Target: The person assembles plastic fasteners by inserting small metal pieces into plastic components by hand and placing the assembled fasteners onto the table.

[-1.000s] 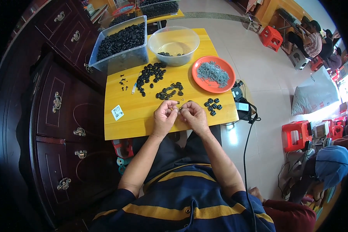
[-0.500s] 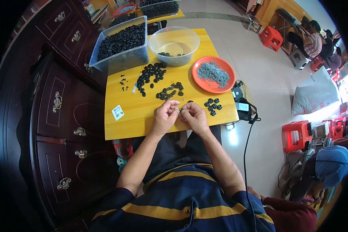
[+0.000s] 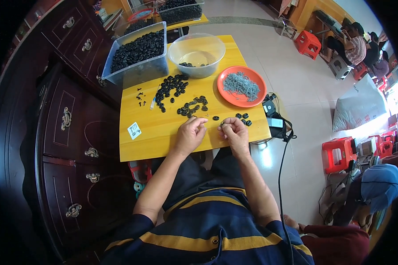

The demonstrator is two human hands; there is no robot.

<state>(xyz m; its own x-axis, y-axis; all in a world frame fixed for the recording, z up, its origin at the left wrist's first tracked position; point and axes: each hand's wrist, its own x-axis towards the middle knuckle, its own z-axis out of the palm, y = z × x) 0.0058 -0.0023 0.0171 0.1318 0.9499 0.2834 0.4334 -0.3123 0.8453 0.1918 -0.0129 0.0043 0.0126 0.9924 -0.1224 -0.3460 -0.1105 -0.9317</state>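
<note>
Over the front of the yellow table, my right hand pinches a small black oval piece between thumb and fingertips. My left hand is apart from it, its thumb and fingers drawn together; anything in them is too small to make out. Just beyond my hands lies a lone black oval piece. A small group of similar pieces is partly hidden behind my right hand. Farther off are a loose cluster and a larger spread of them. An orange plate holds a heap of thin grey metal pieces.
A blue-tinted bin full of black pieces and a clear round bowl stand at the back. A white pen, dark screw-like bits and a sticker lie left. Dark cabinets flank the table; a black cable hangs right.
My hands, together before, have separated. The right one has moved right with the black piece and now covers part of the right group; the left one stays nearly in place.
</note>
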